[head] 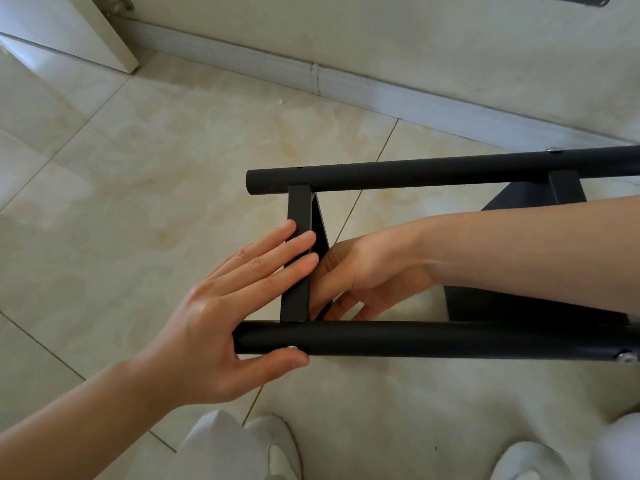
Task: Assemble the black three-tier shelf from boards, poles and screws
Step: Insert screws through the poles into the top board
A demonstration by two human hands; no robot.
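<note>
The black shelf lies on its side on the tiled floor. Two black poles run left to right: the far pole (pixel 433 173) and the near pole (pixel 433 339). A black board (pixel 298 216) stands edge-up between their left ends. My left hand (pixel 221 317) lies flat against the board's outer face, thumb on the near pole by a silver screw (pixel 292 348). My right hand (pixel 356 278) reaches between the poles and touches the board's inner side, fingers partly hidden. A second board (pixel 568 192) and further screws (pixel 627 357) sit at the right.
A wall with a grey skirting board (pixel 346 88) runs behind the shelf. A white door (pixel 86 36) stands at the far left. My white shoes (pixel 526 460) and light trouser legs (pixel 214 445) fill the bottom edge.
</note>
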